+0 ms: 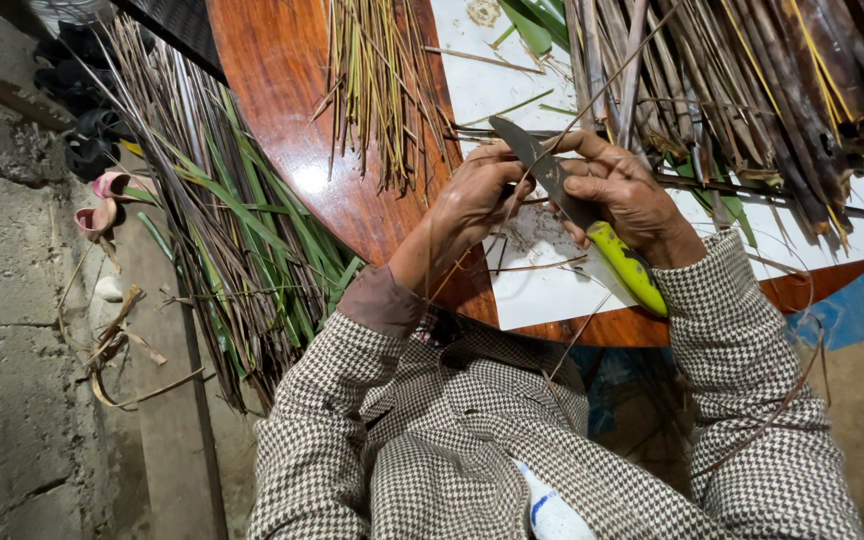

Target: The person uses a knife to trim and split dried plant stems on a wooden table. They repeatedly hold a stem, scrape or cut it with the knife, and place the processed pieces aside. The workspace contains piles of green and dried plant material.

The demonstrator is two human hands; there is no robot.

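My right hand (pixel 624 195) grips a knife (pixel 552 178) with a dark blade and a yellow-green handle (pixel 628 267); the blade points up and left. My left hand (pixel 472 200) pinches a thin brown palm-leaf rib (pixel 562 130) right against the blade. The rib runs up and to the right past the knife tip, and its lower end trails down over my left wrist. Both hands hover over a white sheet (pixel 542 290) on a round wooden table (pixel 292 120).
A bundle of thin stripped ribs (pixel 377 80) lies on the table's left part. Dry brown leaf stalks (pixel 752 90) pile up at the right. Green and dry leaves (pixel 232 230) hang off the left edge over a concrete floor. Pink sandals (pixel 102 200) lie at left.
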